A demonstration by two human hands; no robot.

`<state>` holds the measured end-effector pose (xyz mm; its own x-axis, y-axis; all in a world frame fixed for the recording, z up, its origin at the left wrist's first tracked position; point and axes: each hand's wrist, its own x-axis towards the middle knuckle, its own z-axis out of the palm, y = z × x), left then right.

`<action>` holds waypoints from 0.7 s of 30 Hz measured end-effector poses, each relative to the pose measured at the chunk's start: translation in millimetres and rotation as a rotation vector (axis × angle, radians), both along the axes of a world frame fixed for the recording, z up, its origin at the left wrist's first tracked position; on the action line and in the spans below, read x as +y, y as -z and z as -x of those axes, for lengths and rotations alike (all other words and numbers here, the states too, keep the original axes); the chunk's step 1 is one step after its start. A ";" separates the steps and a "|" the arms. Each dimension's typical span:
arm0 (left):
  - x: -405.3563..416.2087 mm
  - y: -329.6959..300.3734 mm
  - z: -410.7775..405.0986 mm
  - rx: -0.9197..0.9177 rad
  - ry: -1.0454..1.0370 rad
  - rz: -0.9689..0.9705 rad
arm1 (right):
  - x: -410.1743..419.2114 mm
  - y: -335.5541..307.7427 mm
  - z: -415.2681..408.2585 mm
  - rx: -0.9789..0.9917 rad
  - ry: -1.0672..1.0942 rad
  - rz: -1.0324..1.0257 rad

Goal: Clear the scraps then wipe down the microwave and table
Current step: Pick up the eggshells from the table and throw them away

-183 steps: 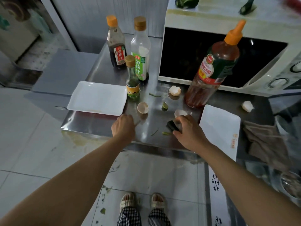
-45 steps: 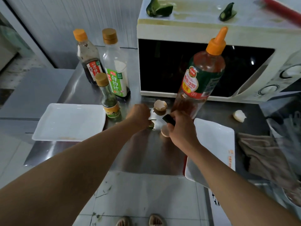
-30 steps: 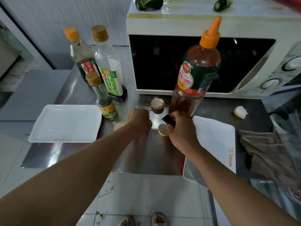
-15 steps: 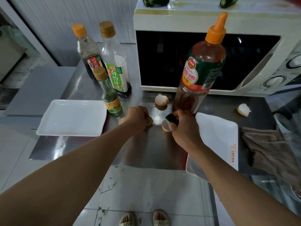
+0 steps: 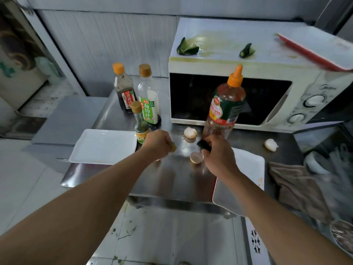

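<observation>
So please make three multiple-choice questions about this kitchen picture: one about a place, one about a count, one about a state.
1. Where do the green vegetable scraps lie?
A. on top of the microwave
B. on the white tray
C. inside the microwave

2. How many bottles carry an orange cap?
A. one
B. two
C. four

3. What is the right hand doing?
A. lying flat
B. gripping a dark scrap
C. wiping with the cloth

Key: 1 A, both pieces rest on its stained top. 2 B, the dark sauce bottle and the red sauce bottle. 3 B, its fingers curl round the scrap.
</observation>
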<state>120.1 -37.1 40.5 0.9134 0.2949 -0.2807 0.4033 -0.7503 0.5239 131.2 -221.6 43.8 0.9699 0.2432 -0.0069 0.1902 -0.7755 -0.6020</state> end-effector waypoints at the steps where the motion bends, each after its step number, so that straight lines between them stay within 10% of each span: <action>1: -0.6 -7.0 3.2 -0.006 -0.008 0.007 | -0.5 -5.2 1.5 -0.010 -0.007 0.001; 21: -21.6 -90.4 43.1 -0.141 0.105 0.033 | -19.4 -75.1 44.2 -0.154 0.078 0.078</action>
<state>77.0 -58.8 130.9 0.9695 0.1889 -0.1560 0.2448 -0.7659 0.5945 87.0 -240.9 118.9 0.9770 0.1716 0.1270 0.2126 -0.8349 -0.5076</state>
